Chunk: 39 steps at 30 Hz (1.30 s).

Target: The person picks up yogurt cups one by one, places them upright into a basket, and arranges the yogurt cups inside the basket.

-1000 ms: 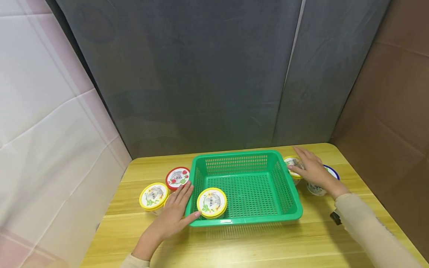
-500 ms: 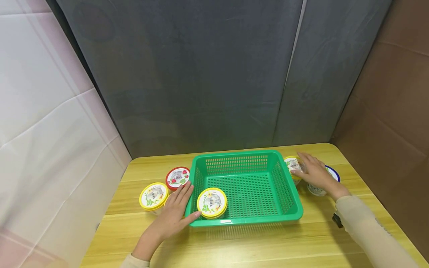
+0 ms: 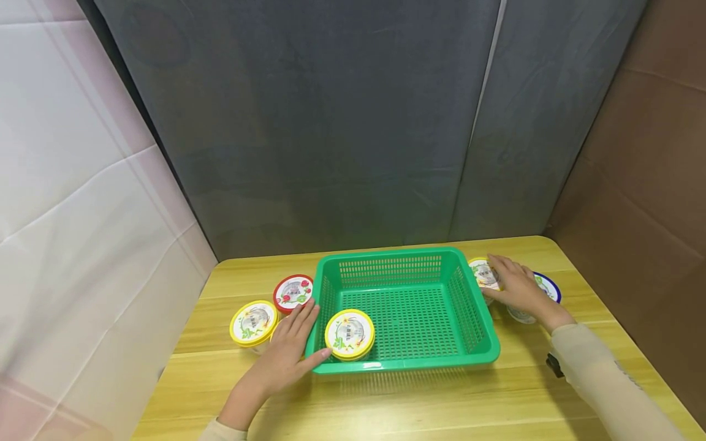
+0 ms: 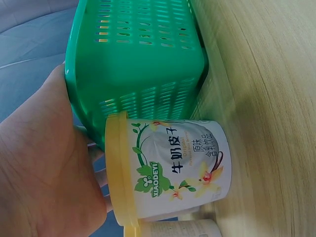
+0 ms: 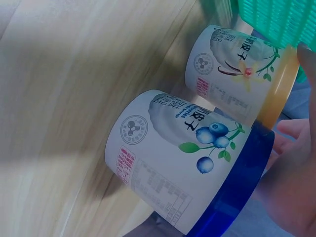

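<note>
A grey cloth (image 3: 303,122) is hung behind the table (image 3: 408,410), on which a green basket (image 3: 405,365) is set, unmoved over the last second. By the left hand (image 3: 281,355), its fingers straight, the basket's left rim is touched, just as before. The right hand (image 3: 521,291), which was held with fingers stretched over the tubs a second ago, is now bent lower, and by its thumb and fingers the right yellow-lidded tub (image 3: 483,274) is grasped near the lid, just beside the basket's right wall; whether its base is lifted cannot be told. A blue-lidded tub (image 5: 182,158) is partly covered by that hand. One yellow-lidded tub (image 3: 350,334) is placed in the basket's front left corner. Left of the basket, a red-lidded tub (image 3: 293,293) and an outer yellow-lidded tub (image 3: 254,323) are seen; another (image 4: 173,170) is mostly hidden under the left hand from above.
</note>
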{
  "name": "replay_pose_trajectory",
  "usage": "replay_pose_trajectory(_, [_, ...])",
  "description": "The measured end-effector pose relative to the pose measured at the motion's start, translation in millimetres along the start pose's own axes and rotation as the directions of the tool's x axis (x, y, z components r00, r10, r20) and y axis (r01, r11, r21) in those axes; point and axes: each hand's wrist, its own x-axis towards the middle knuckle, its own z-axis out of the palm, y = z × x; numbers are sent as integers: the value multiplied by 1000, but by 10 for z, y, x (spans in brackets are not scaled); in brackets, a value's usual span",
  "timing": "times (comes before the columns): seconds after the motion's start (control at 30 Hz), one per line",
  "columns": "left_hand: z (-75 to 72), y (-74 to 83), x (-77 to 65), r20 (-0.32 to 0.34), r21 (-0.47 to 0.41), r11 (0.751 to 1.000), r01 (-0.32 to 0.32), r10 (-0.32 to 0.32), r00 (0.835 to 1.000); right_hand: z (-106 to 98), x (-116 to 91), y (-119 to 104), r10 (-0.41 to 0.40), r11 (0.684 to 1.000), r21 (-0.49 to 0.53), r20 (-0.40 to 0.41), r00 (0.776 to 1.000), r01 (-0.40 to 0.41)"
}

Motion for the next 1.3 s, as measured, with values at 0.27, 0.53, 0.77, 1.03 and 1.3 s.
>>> replay_pose_trajectory(0.27, [1,9,1,-11,9,1000,-2,2,1000,20,1,-7,14,1000,-7,-4,1000,-14])
replay_pose_trajectory(0.53, [-21,28,-3,-12,5,1000,2,-2,1000,26,1,-4,28,999,-25,-1,1000,-28])
replay_pose_trajectory(0.77, [-18,22,-3,-12,11,1000,3,-3,1000,32,12,4,26,999,-29,-9,1000,-26])
replay_pose_trajectory(1.03, [-14,24,-7,-13,16,1000,7,-7,1000,24,5,6,19,1000,-17,-11,1000,-19])
replay_pose_trajectory(1.3, [3,17,-12,-26,12,1000,-1,1,1000,5,1,-3,18,1000,-1,-17,1000,-18])
